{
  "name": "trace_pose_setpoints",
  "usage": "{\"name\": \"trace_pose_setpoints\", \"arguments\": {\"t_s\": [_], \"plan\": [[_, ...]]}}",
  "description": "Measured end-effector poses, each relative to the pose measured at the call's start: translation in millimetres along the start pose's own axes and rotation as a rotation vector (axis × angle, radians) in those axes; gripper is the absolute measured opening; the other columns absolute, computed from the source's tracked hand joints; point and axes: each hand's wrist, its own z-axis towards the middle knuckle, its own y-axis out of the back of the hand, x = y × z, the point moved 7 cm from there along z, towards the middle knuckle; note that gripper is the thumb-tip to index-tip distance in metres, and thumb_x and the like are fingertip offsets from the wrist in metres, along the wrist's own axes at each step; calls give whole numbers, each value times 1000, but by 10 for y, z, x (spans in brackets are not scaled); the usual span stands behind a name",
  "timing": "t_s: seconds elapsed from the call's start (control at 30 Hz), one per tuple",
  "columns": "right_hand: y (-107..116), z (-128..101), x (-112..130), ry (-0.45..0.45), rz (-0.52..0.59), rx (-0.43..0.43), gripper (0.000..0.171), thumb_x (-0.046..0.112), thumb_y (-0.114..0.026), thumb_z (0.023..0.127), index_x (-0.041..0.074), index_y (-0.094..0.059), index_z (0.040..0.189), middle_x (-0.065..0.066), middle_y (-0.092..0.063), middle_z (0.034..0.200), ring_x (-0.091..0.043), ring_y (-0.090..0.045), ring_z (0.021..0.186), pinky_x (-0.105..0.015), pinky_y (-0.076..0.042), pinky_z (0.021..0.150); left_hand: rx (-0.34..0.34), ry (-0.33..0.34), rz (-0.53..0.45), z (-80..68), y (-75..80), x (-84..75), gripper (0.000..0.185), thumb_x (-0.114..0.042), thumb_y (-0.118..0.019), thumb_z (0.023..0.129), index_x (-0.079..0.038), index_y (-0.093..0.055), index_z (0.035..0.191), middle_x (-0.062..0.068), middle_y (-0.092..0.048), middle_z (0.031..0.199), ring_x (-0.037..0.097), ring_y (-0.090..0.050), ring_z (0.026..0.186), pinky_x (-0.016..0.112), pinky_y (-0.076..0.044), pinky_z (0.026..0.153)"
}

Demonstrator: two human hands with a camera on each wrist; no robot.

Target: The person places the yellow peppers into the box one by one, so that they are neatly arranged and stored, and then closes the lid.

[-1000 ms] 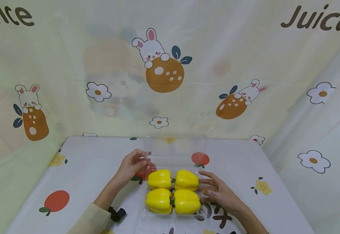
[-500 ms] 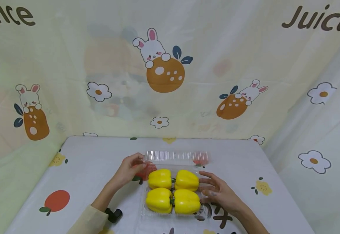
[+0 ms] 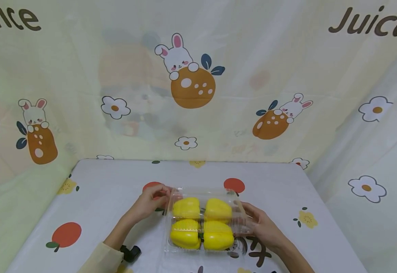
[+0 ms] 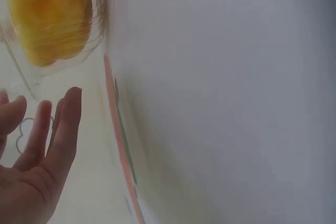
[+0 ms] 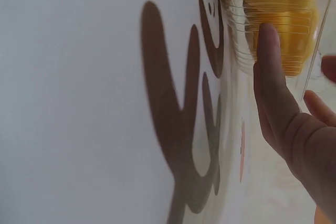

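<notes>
Box: a clear plastic clamshell box (image 3: 205, 223) sits on the table (image 3: 99, 197), near its front edge and about midway across, with the transparent lid (image 3: 206, 206) lowered over the contents.
Contents: four yellow peppers (image 3: 201, 223) lie inside in two rows of two, touching one another.
Left hand: the left hand (image 3: 148, 203) is at the far left corner of the lid, fingers bent toward its edge; the wrist view shows the fingers (image 4: 65, 124) fairly straight and relaxed, just short of the box wall, so a firm pinch cannot be confirmed.
Right hand: the right hand (image 3: 261, 225) lies against the right side of the box, fingers extended along the lid edge; in its wrist view the thumb (image 5: 270, 72) presses flat on the ribbed plastic wall.
Hard to make out: the lid's front rim blends with the base, so whether it is fully seated cannot be told; both wrist views are blurred and cut off most of each hand.
Surroundings: a small black object (image 3: 130, 253) lies by the left sleeve (image 3: 104, 261); a cartoon-printed cloth (image 3: 191, 76) hangs behind the table.
</notes>
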Motion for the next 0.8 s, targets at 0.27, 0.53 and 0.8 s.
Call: {"name": "trace_pose_setpoints", "arguments": {"t_s": [0.27,0.53,0.8], "plan": [[11,-19,23,-21,84,28,64,30,-53,111,10,-28,167,-24,-41,166,-23,-63,132,-48,-61,101,60,30,-11,-49,-5,-3,9,-11,-65,105,-11,-71,111,14,-69,124,27,-67,103,34,-67,80],[18,-78,39,-27,101,59,66,40,-45,114,8,-26,167,-20,-44,165,-19,-64,128,-44,-61,102,141,76,-48,-141,7,-49,16,-17,-62,107,-13,-65,122,14,-67,126,29,-70,99,40,-66,75],[25,-125,10,-31,93,103,66,31,-50,113,8,-21,168,-26,-44,163,-22,-65,125,-43,-64,95,188,96,-48,-203,3,-58,25,-24,-62,108,-10,-65,128,15,-69,119,36,-69,102,39,-66,75]]}}
